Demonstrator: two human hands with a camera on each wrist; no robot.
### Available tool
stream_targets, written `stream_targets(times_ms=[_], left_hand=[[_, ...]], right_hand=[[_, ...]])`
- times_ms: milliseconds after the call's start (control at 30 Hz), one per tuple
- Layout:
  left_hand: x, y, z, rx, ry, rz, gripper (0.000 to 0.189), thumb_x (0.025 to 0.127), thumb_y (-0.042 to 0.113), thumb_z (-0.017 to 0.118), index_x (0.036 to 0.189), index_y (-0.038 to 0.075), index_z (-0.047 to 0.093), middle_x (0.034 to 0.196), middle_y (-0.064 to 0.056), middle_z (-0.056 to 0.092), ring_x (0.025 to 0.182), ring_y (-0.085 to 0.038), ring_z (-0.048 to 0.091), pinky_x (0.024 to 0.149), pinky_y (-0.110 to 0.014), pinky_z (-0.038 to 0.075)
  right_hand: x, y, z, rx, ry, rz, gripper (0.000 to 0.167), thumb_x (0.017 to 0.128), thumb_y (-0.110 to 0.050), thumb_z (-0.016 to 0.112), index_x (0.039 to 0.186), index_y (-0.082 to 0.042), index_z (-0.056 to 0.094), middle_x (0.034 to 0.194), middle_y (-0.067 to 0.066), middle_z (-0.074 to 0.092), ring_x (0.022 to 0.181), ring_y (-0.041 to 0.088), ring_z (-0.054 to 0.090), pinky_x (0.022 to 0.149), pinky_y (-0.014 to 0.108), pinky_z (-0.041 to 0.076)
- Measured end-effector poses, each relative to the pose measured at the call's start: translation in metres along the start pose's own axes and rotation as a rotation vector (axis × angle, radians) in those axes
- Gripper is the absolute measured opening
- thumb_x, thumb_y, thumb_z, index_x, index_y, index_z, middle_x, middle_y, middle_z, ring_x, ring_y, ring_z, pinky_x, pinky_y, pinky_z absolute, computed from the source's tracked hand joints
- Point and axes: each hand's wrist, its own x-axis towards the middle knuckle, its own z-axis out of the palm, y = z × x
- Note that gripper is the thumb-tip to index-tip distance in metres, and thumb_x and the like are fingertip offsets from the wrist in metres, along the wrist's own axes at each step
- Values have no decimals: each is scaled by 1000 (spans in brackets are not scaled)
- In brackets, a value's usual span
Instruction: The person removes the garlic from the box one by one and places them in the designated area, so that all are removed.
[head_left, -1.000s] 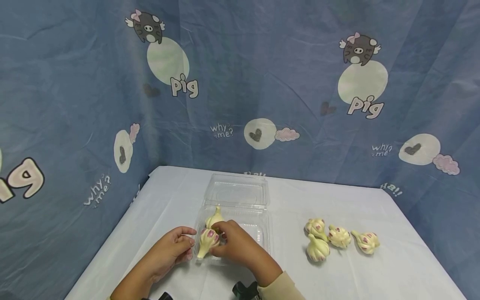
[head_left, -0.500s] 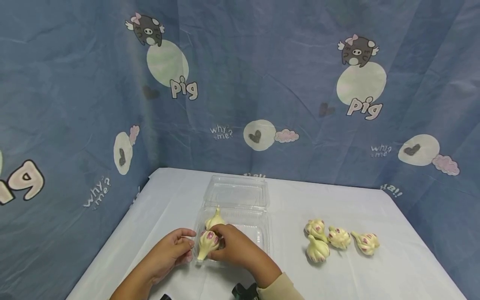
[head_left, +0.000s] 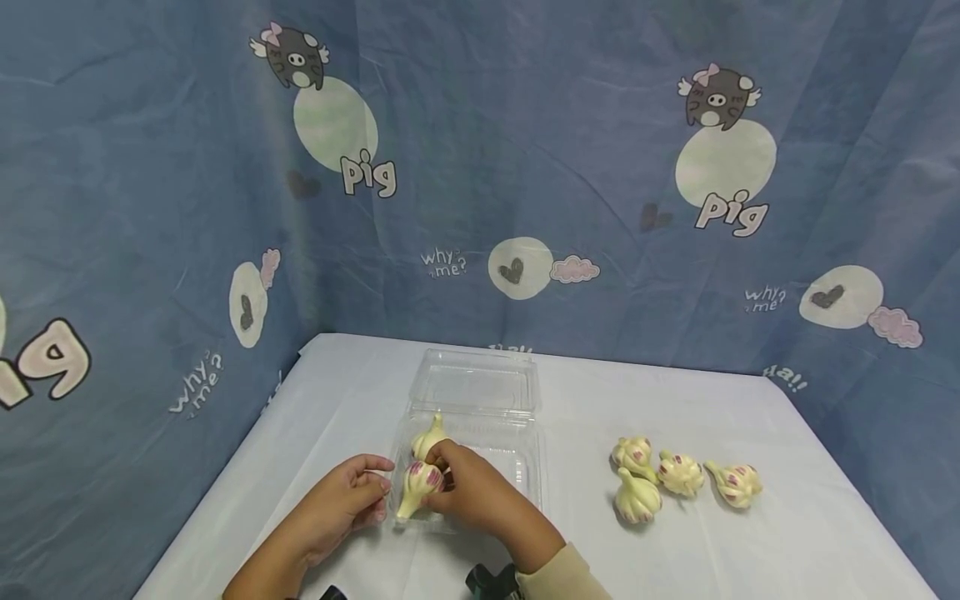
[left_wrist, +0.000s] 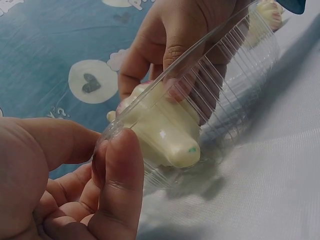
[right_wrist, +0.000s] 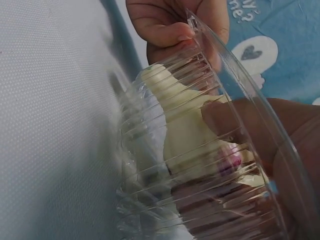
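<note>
A garlic bulb (head_left: 420, 485) with pink streaks lies at the front left of a clear plastic clamshell box (head_left: 534, 471), its stem toward the near edge. My right hand (head_left: 480, 493) reaches over the box and grips this bulb between thumb and fingers. Behind it in the box sits a second garlic bulb (head_left: 429, 437), partly covered by the right fingers. At the left side, my left hand (head_left: 347, 502) pinches the box's rim between thumb and forefinger. The left wrist view shows the held bulb's stem (left_wrist: 182, 150) through the ribbed clear wall.
The box's lid (head_left: 474, 382) lies folded back behind it. Several more garlic bulbs sit to the right, among them a front bulb (head_left: 637, 497) and a rightmost bulb (head_left: 738, 485). A white cloth (head_left: 600, 400) covers the table; a blue printed curtain (head_left: 465, 192) hangs behind.
The gripped bulb and my right fingers have shifted a little within the box, slightly to the right and back over the last half second. My left hand stays at the rim.
</note>
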Motion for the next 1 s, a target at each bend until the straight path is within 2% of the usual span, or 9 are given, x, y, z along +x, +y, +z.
stream_targets(times_ms=[233,533,1000], left_hand=[[-1,1,0,1,-2,2,47,103,11,61,141,-9,41,99,-6,64,73,-11,60,66,-25,55],[0,-1,0,-3,-5,8,47,103,10,60,141,-9,41,93,-4,63,72,-10,59,66,-24,55],[1,-3,-3,-2,-19,22,48,104,12,60,142,-9,40,99,-6,64,74,-11,60,68,-26,56]], right_hand=[[0,-2,-1,9,12,-6,39,87,-12,85,118,-17,61,109,-9,68,97,6,67,85,26,56],[0,2,-1,11,23,-18,36,89,-13,83,119,-17,63,109,-10,67,97,5,66,85,26,56],[-1,4,-2,28,47,-14,34,90,-13,81,119,-18,65,111,-9,68,99,7,67,84,27,56]])
